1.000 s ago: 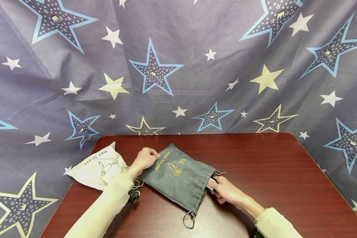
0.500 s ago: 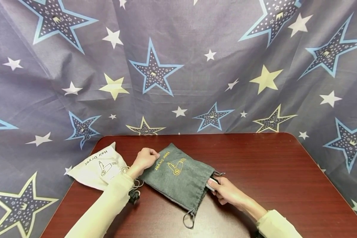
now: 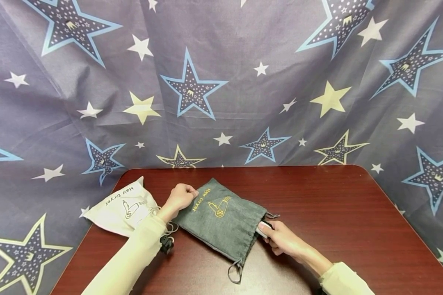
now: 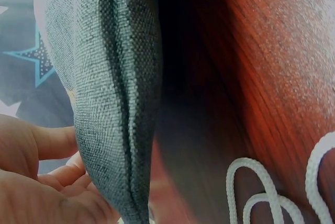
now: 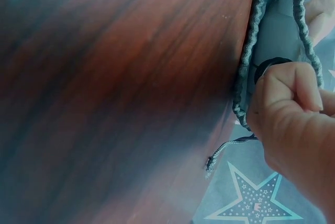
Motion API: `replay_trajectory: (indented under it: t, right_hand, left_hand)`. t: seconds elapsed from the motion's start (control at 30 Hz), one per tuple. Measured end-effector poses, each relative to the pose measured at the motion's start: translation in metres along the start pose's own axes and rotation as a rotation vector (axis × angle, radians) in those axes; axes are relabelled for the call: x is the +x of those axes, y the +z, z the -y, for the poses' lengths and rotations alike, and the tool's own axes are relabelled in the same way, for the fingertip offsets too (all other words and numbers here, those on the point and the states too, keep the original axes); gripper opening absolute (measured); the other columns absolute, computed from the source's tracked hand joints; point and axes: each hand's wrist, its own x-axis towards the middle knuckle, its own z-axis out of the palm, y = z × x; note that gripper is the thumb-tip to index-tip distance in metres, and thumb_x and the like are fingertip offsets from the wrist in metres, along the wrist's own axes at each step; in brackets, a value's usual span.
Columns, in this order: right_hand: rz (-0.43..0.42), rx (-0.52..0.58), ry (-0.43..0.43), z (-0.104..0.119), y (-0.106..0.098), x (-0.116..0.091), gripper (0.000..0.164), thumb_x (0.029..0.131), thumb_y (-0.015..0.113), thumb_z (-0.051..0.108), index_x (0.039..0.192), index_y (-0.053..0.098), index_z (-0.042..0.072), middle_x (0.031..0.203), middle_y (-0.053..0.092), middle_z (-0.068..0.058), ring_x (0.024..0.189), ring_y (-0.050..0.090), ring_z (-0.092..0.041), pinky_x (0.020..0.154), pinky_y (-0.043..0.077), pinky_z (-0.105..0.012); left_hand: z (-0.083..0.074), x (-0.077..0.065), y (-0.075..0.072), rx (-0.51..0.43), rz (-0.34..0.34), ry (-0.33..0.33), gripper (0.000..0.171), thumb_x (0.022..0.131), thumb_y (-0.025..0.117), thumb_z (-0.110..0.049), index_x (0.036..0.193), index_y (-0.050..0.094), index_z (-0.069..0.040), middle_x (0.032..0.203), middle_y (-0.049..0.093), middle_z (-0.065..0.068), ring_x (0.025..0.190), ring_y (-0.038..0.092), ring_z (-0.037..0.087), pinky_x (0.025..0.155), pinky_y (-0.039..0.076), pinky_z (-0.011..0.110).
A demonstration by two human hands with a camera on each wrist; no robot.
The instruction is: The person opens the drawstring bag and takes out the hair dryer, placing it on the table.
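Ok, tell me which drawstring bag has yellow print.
The grey bag between the left hand and right hand; the white bag has dark print.

The desk (image 3: 354, 213) is blocked centrally by a grey pouch (image 3: 229, 229), at left by a white pouch (image 3: 112, 217); its right edge is unobstructed.

The left hand (image 4: 36, 195) touches a grey woven bag (image 4: 112, 98), white cord (image 4: 230, 192) looping over the reddish table (image 4: 272, 77).

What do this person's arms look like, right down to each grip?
The left sleeve and right sleeve are plain cream cloth. The left grip and right grip wear no gloves. A small, boxy black device sits beside the left sleeve; something dark, mostly cut off, shows by the right sleeve.
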Motion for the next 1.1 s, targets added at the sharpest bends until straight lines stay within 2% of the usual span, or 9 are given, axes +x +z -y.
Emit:
replay_trajectory:
  t: [0.3, 0.53, 1.1]
  right_hand:
    - [-0.014, 0.002, -0.004, 0.0, -0.0002, -0.0026, 0.037, 0.113, 0.05, 0.029, 0.1, 0.052, -0.006, 0.076, 0.048, -0.003, 0.054, 0.024, -0.006, 0.048, 0.023, -0.02]
    - [-0.038, -0.007, 0.016, 0.0002, -0.0008, -0.005, 0.038, 0.112, 0.051, 0.029, 0.094, 0.054, -0.004, 0.074, 0.048, -0.003, 0.053, 0.025, -0.006, 0.048, 0.024, -0.02]
    - [-0.041, -0.002, 0.006, -0.001, -0.0033, -0.008, 0.034, 0.113, 0.049, 0.028, 0.097, 0.055, -0.001, 0.075, 0.049, -0.003, 0.052, 0.026, -0.007, 0.047, 0.025, -0.021]
  left_hand:
    - [0.0002, -0.0006, -0.001, -0.012, 0.006, -0.012, 0.017, 0.1, 0.068, -0.016, 0.091, 0.077, -0.005, 0.103, 0.071, 0.011, 0.099, 0.061, 0.029, 0.083, 0.047, 0.039]
    - [0.0018, 0.0005, -0.0002, -0.021, -0.004, -0.008, 0.017, 0.1, 0.069, -0.016, 0.091, 0.077, -0.004, 0.103, 0.071, 0.011, 0.1, 0.061, 0.03, 0.083, 0.047, 0.04]
    - [0.0037, 0.0033, 0.0023, -0.031, -0.02, -0.032, 0.017, 0.099, 0.069, -0.017, 0.09, 0.077, -0.005, 0.105, 0.071, 0.011, 0.1, 0.06, 0.03, 0.083, 0.047, 0.039]
